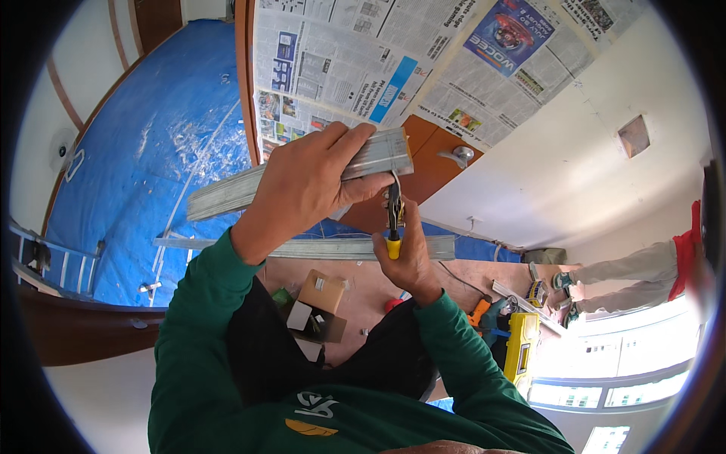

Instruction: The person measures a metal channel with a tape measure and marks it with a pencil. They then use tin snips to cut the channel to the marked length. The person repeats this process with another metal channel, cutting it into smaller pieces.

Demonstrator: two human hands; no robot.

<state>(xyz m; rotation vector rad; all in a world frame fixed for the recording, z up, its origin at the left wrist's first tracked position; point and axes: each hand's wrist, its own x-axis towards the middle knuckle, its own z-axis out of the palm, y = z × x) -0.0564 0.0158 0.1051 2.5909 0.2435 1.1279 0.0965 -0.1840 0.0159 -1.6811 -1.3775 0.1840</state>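
My left hand (299, 178) is wrapped round a long grey metal channel (227, 189), its thumb under the near edge and its fingers over the top. The channel slants up to the right, in front of a door. In my right hand (412, 257), below the channel's right end, is a pair of snips (394, 216) with black and yellow handles. The jaws point up and meet the channel's lower edge close to my left thumb; whether they bite into it is too small to tell.
Another metal channel (340, 248) lies lower down, behind my arms. An open cardboard box (321, 291) stands on the floor by my legs. To the right are an orange power tool (479, 312), a yellow case (522, 344) and another person's legs (628, 276). Blue sheeting (136, 166) covers the left floor.
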